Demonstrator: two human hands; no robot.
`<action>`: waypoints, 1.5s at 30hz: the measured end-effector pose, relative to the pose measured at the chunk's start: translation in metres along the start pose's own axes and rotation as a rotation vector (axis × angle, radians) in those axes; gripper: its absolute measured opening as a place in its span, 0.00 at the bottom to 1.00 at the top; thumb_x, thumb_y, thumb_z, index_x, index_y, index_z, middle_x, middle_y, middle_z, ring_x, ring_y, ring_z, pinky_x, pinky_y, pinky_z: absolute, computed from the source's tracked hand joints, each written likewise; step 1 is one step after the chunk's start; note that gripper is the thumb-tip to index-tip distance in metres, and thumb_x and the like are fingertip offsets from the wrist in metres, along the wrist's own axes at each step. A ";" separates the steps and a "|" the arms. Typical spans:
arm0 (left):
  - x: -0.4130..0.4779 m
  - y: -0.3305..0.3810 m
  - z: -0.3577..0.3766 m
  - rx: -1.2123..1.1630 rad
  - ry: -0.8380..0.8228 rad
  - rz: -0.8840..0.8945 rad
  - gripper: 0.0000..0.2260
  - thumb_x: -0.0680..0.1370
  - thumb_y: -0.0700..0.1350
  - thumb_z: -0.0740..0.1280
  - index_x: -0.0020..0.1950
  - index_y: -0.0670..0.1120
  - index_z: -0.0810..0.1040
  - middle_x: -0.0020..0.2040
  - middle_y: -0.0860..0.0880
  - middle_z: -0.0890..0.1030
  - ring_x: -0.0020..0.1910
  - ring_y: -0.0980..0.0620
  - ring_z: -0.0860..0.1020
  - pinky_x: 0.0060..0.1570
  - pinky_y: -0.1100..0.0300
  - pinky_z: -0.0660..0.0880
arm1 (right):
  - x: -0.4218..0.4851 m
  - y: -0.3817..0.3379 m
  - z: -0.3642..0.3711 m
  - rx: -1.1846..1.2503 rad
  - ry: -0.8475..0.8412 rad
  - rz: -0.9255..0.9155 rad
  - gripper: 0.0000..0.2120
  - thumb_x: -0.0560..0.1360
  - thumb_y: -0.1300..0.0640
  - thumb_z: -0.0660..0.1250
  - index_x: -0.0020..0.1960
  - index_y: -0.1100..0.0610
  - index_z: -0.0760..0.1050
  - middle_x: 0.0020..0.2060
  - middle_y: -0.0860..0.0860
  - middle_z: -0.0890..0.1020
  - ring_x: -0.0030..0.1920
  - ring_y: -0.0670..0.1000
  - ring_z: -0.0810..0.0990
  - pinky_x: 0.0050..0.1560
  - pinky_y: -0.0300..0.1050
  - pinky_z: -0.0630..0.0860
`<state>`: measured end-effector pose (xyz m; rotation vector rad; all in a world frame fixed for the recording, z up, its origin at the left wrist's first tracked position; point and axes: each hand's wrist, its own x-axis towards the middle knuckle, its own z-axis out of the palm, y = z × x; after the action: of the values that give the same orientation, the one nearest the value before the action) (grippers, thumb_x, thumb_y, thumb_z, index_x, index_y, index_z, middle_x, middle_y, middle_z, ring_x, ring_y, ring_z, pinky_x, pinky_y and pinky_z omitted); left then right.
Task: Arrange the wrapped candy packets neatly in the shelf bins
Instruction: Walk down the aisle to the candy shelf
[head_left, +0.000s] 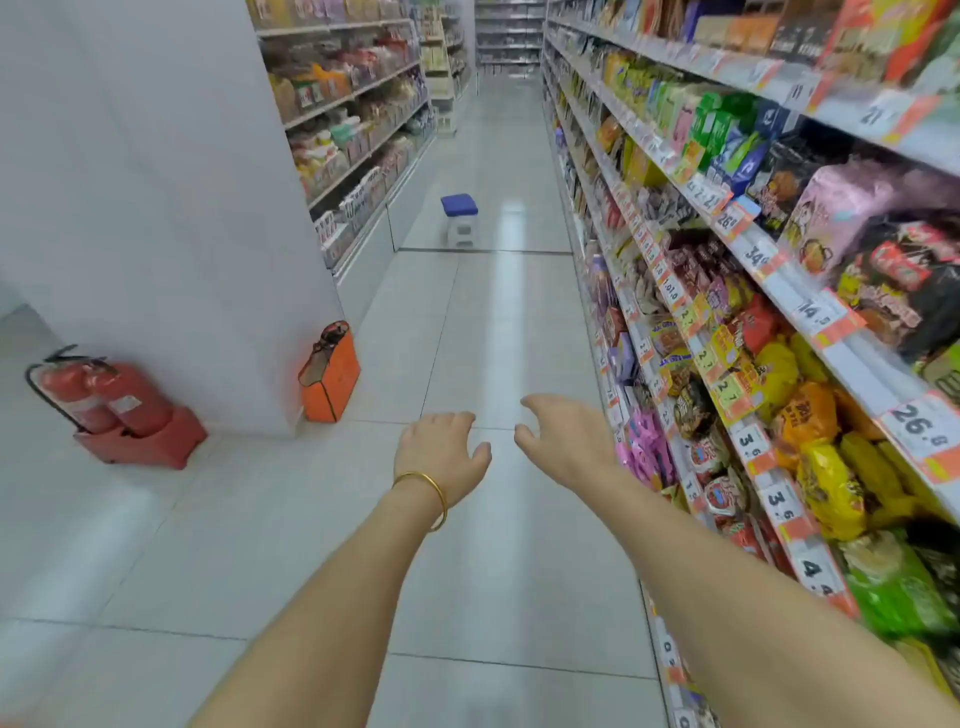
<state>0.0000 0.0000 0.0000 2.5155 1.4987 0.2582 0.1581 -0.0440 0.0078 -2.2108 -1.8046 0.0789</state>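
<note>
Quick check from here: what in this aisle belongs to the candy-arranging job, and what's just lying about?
Job: left hand, right hand, both empty; wrapped packets on the right-side shelves.
Lying about: blue-topped stool in the aisle, red fire extinguishers, orange bag by the white pillar.

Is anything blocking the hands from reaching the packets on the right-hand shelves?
Nothing visible. The left hand and right hand hover empty over the floor; only open air separates the right hand from the pink packets beside it. The blue stool stands far down the aisle.
</note>
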 end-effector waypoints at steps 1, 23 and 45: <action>-0.006 -0.004 0.009 -0.002 -0.050 -0.033 0.22 0.77 0.55 0.57 0.68 0.49 0.67 0.64 0.50 0.74 0.65 0.48 0.69 0.61 0.54 0.65 | -0.006 0.000 0.012 -0.005 -0.045 0.019 0.20 0.75 0.47 0.58 0.64 0.52 0.72 0.59 0.50 0.79 0.58 0.54 0.77 0.54 0.49 0.74; 0.172 -0.083 0.165 0.029 -0.592 -0.147 0.20 0.78 0.53 0.57 0.68 0.49 0.68 0.65 0.50 0.74 0.64 0.48 0.69 0.60 0.54 0.65 | 0.150 0.074 0.203 -0.037 -0.461 0.125 0.16 0.77 0.47 0.57 0.59 0.54 0.74 0.52 0.50 0.80 0.51 0.54 0.78 0.44 0.46 0.72; 0.730 -0.228 0.148 0.077 -0.517 -0.140 0.19 0.77 0.50 0.57 0.67 0.49 0.69 0.61 0.49 0.76 0.60 0.46 0.70 0.54 0.54 0.66 | 0.708 0.107 0.262 -0.081 -0.503 0.056 0.14 0.77 0.51 0.57 0.58 0.55 0.75 0.50 0.51 0.80 0.50 0.54 0.78 0.43 0.45 0.72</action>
<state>0.1876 0.7366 -0.1682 2.2677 1.4683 -0.4448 0.3552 0.6703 -0.1733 -2.4575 -2.0129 0.6350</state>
